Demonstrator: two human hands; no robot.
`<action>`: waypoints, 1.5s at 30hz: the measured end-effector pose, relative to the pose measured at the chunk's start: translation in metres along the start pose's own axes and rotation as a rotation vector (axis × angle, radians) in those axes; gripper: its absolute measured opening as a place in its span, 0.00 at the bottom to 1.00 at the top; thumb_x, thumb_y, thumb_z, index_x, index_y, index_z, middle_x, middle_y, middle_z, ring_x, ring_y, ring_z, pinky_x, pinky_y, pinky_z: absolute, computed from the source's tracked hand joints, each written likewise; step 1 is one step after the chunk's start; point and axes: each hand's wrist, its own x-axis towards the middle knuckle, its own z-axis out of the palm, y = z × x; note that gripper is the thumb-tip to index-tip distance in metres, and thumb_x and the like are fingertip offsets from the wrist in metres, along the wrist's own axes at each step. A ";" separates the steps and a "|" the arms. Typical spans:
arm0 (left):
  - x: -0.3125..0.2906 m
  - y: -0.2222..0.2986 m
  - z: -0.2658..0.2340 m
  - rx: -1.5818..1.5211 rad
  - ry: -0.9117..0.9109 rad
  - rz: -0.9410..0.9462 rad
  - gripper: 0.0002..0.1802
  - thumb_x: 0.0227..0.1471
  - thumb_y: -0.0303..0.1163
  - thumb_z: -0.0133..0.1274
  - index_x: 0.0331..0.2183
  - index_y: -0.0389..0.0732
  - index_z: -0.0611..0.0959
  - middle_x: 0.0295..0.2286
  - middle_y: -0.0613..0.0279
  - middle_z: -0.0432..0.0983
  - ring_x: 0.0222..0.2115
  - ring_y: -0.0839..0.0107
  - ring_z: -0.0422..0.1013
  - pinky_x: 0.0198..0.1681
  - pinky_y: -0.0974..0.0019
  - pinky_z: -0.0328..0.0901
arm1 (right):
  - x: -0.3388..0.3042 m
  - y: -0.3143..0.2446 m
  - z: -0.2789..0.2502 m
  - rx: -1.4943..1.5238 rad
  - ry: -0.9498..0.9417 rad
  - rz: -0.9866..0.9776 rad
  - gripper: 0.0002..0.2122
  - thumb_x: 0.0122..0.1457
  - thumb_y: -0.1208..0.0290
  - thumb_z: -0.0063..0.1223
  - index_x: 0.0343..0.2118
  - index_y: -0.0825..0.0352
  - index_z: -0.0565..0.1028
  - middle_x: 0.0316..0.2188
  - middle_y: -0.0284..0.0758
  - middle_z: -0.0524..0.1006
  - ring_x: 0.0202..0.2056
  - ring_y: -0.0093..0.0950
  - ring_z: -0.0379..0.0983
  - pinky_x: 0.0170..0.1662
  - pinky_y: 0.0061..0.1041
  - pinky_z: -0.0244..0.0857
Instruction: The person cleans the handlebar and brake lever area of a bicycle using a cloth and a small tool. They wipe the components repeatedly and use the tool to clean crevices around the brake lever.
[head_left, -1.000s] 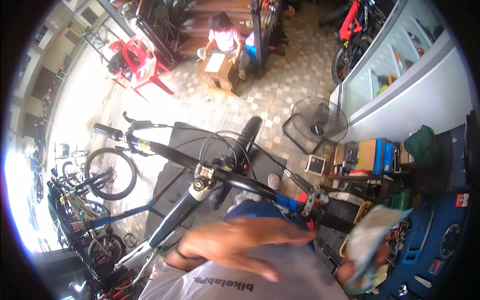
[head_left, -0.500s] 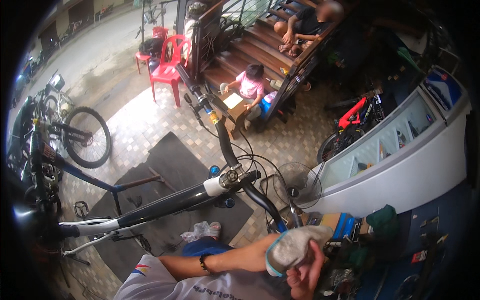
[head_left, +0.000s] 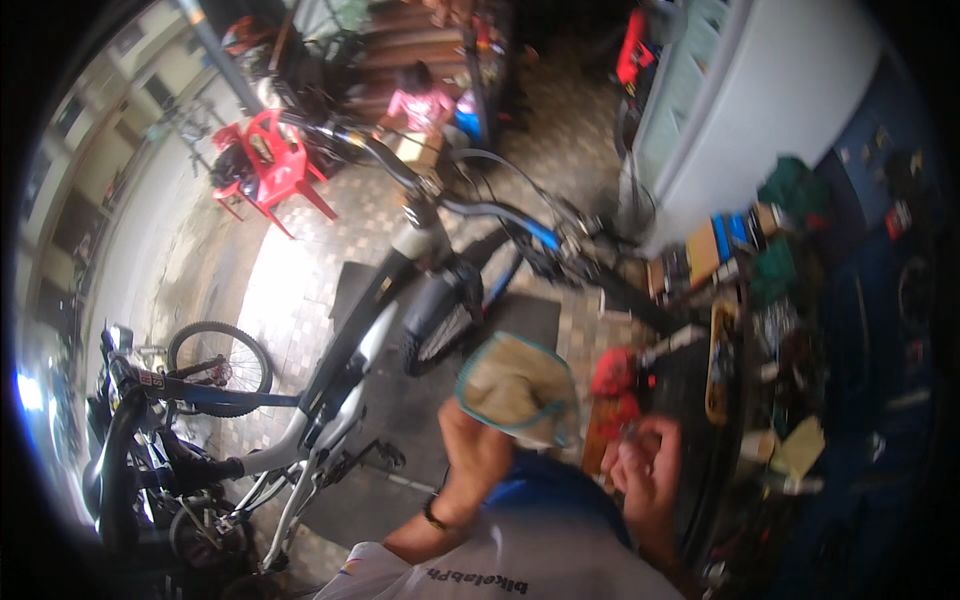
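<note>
A beige cloth (head_left: pixel 515 385) with teal stitched edging hangs crumpled from my left hand (head_left: pixel 472 450), whose fingers are closed on its lower side. To its right, apart from the cloth, my right hand (head_left: pixel 645 475) is raised with curled fingers pressed together. Something small and greyish may be at its fingertips, but blur hides what it is. Ahead and to the left stands a black and white bicycle (head_left: pixel 365 295), its handlebar (head_left: pixel 510 215) reaching toward the middle. Neither hand touches the bicycle.
Close by on the right, a cluttered bench holds tools, boxes and a green cloth (head_left: pixel 795 190). A white display chest (head_left: pixel 770 110) stands beyond it. Another bicycle's wheel (head_left: pixel 220 368) is at left. Red chairs (head_left: pixel 285 165) and a child in pink (head_left: pixel 420 105) are farther off.
My hands have separated: the right one has let go of the cloth, and the left has carried it leftward. The whole view has turned, shifting the chest and bench.
</note>
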 end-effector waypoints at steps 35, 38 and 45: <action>-0.206 -0.128 0.043 0.488 -1.078 -0.040 0.16 0.70 0.38 0.50 0.31 0.39 0.82 0.29 0.64 0.73 0.27 0.72 0.66 0.30 0.59 0.64 | -0.668 -0.003 -0.323 0.238 1.882 -1.348 0.18 0.74 0.74 0.61 0.63 0.69 0.74 0.52 0.36 0.84 0.50 0.27 0.82 0.52 0.26 0.78; -0.217 -0.163 0.078 0.522 -0.968 -0.366 0.18 0.70 0.37 0.50 0.35 0.35 0.85 0.31 0.60 0.78 0.29 0.67 0.68 0.32 0.57 0.65 | -0.758 -0.007 -0.364 -0.085 2.121 -1.425 0.18 0.73 0.72 0.63 0.62 0.71 0.78 0.49 0.35 0.85 0.46 0.24 0.82 0.49 0.24 0.78; -0.376 -0.166 0.173 0.285 -1.170 -0.495 0.17 0.69 0.36 0.52 0.53 0.39 0.82 0.47 0.56 0.81 0.45 0.65 0.78 0.46 0.57 0.75 | -0.869 -0.031 -0.447 -0.355 2.140 -1.305 0.16 0.71 0.71 0.67 0.54 0.77 0.83 0.39 0.36 0.86 0.38 0.24 0.84 0.44 0.24 0.81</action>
